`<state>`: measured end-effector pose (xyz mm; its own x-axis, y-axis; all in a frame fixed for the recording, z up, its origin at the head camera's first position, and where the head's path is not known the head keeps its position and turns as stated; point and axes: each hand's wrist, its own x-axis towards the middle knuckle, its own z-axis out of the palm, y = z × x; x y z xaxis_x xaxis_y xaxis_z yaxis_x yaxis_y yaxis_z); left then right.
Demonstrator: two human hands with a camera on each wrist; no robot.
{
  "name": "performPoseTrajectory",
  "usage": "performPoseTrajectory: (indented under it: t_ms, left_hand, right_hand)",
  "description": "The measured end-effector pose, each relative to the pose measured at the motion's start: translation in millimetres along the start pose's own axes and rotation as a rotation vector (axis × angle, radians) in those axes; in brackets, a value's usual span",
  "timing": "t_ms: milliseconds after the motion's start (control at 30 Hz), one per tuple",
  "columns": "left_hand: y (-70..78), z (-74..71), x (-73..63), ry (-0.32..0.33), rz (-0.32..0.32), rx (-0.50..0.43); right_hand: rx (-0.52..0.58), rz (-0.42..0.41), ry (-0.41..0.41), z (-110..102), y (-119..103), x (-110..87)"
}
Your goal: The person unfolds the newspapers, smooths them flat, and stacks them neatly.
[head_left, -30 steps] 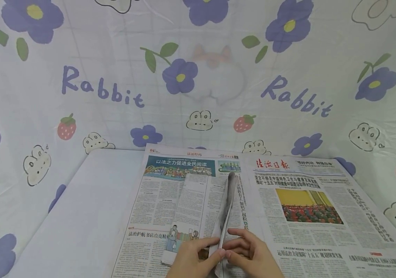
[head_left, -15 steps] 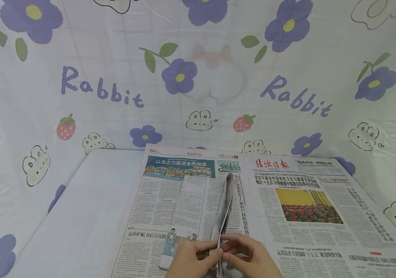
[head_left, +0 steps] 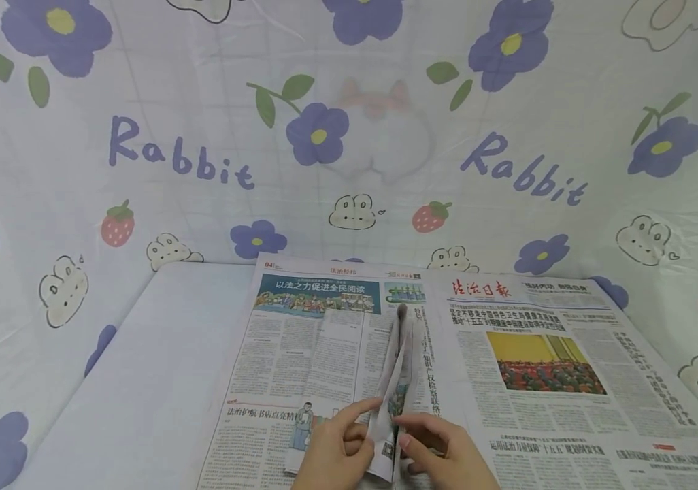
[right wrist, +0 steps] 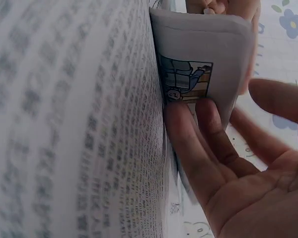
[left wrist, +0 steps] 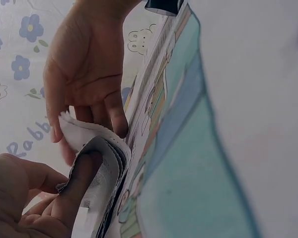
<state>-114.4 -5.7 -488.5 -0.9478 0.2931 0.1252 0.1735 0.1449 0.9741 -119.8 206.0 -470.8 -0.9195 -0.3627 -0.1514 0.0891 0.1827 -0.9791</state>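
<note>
A folded newspaper (head_left: 337,354) lies in front of me in the head view, its right-hand layers standing up as a narrow flap (head_left: 407,354). My left hand (head_left: 339,446) holds the near end of these layers. In the left wrist view a left finger (left wrist: 79,186) reaches in among the curved layers, with the thumb on their outer side. My right hand (head_left: 447,452) is at the flap's right side. In the right wrist view its fingertips (right wrist: 206,111) touch the paper below a small printed picture (right wrist: 186,82), while the thumb (right wrist: 275,99) stands apart from the sheet.
Beneath the folded piece lies a spread newspaper page (head_left: 251,367). Another newspaper page (head_left: 533,422) with a red title and a photo (head_left: 547,364) lies to the right. White table surface (head_left: 147,374) shows on the left. A patterned curtain (head_left: 202,224) hangs behind.
The standing layers have parted and opened out between the hands. The right thumb and fingers have come away from their pinch near the left hand, which now grips the left part.
</note>
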Motion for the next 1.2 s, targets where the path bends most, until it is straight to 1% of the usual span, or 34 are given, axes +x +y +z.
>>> performPoseTrajectory:
  t_ms: [100, 167, 233, 300, 367, 433, 533, 600, 667, 733, 800, 900, 967, 1067, 1200]
  left_hand:
    - [0.0, -0.5, 0.1, -0.011, -0.007, -0.006]
    - [-1.1, -1.1, 0.1, -0.018, 0.003, 0.008]
    - [-2.6, -1.4, -0.3, -0.025, 0.012, 0.004]
    - [-3.3, -2.3, -0.7, -0.023, 0.014, 0.0]
    - [-3.0, -3.2, -0.9, -0.023, 0.001, -0.008]
    - [-1.5, -4.2, -1.3, -0.019, -0.01, -0.004]
    - [2.4, -6.1, -1.9, -0.005, -0.024, 0.019]
    - [6.0, -8.6, -2.1, 0.016, -0.045, 0.02]
    - [10.4, -12.9, -2.5, 0.049, -0.063, 0.019]
    - [14.7, -19.0, -2.6, 0.08, -0.078, 0.01]
    - [17.3, -26.7, -3.7, 0.103, -0.093, -0.019]
    - [17.3, -39.3, -6.0, 0.106, -0.118, -0.051]
    - [15.1, -48.1, -7.4, 0.102, -0.129, -0.07]
    - [10.9, -61.3, -8.2, 0.107, -0.114, -0.044]
    - [5.9, -77.7, -9.6, 0.117, -0.083, -0.007]
  right_hand:
    - [-0.026, 0.03, 0.068, 1, -1, -0.1]
    - [-0.038, 0.048, 0.083, 1, -1, -0.4]
    - [-0.05, 0.063, 0.066, 0, 1, 0.2]
    - [-0.066, 0.076, 0.032, -1, 3, 1.8]
    - [-0.094, 0.076, 0.003, -1, 4, 3.1]
    - [-0.128, 0.066, -0.008, -1, 5, 4.3]
    - [-0.155, 0.056, -0.009, -2, 4, 5.6]
    - [-0.142, 0.077, 0.005, -5, 1, 5.7]
    - [-0.13, 0.104, 0.037, -10, -3, 4.7]
    - [-0.12, 0.146, 0.082, -18, -9, 3.2]
    - [-0.13, 0.172, 0.12, -29, -12, 1.0]
    - [-0.154, 0.21, 0.151, -53, -14, -4.1]
    - [-0.175, 0.213, 0.149, -70, -13, -8.3]
    - [-0.223, 0.214, 0.15, -95, -13, -11.7]
    - [-0.251, 0.266, 0.172, -119, -13, -14.9]
